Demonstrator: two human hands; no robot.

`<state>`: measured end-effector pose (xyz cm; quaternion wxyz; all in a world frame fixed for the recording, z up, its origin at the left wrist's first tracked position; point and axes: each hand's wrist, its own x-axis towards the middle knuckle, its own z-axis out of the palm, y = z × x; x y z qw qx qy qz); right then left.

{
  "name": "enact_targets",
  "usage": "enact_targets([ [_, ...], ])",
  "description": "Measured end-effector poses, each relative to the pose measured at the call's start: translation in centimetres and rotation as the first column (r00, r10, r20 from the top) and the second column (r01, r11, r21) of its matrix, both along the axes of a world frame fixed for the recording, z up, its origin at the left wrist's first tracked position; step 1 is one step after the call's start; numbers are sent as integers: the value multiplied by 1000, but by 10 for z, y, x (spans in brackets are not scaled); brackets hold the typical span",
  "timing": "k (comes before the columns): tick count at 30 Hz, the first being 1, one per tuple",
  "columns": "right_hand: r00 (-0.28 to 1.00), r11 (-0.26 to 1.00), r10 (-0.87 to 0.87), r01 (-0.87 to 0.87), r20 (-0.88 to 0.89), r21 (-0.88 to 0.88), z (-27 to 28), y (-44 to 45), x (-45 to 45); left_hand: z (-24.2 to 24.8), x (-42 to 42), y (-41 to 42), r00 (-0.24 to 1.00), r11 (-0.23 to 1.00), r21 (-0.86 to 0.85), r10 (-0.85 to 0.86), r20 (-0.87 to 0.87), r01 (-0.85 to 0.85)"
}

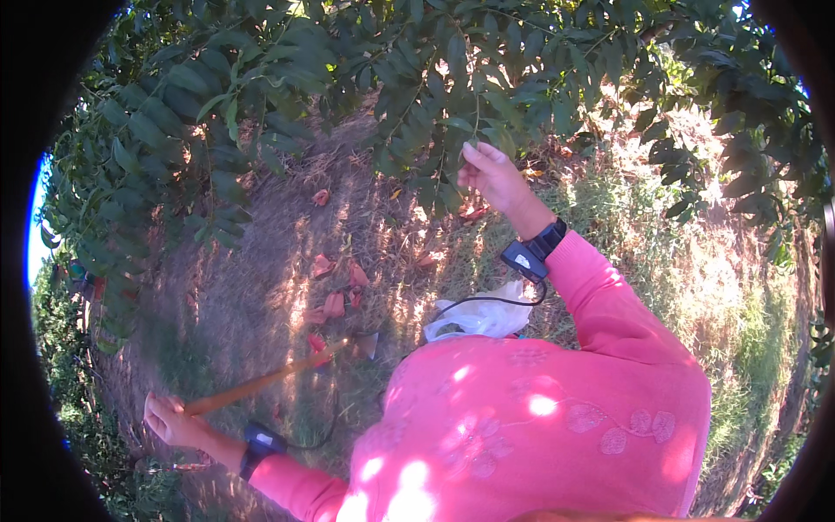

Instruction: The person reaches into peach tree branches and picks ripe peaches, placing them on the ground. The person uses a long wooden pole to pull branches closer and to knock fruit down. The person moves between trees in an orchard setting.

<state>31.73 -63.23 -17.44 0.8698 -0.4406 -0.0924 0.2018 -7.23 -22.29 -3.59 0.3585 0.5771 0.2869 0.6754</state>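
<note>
My left hand [168, 419], at the lower left, is closed around the end of a long wooden handle [267, 380]. The handle slants up to the right, and a metal blade [367, 346] shows at its far end, near my body. My right hand [486, 171] is raised at the upper middle, its thumb and fingers together at the tip of a thin leafy twig [477, 117] that hangs from the tree. Both wrists wear black straps with small devices, from which cables run towards my body.
Leafy branches [189, 124] hang across the top and left. Several reddish crumpled pieces [334, 304] lie on the dry, grassy ground [261, 261]. A white plastic bag [486, 316] is just in front of my pink top. Sunlit weeds [737, 365] grow at the right.
</note>
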Motion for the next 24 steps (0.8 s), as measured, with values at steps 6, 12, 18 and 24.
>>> enact_targets([
  [6, 992, 997, 60, -55, -109, 48, 0, 14, -1, -1, 12, -8, 999, 999, -9, 42, -27, -43],
  [12, 957, 985, 148, -121, -248, 124, -19, 20, 5, -1, 12, -15, 998, 999, 14, 47, -35, -47],
  [18, 905, 969, 234, -185, -356, 165, -18, 30, -8, -1, 13, -24, 999, 999, -1, -35, 27, 35],
  [24, 878, 949, 297, -228, -375, 218, -32, 30, -6, -6, 22, -28, 996, 997, -14, -72, 53, 73],
])
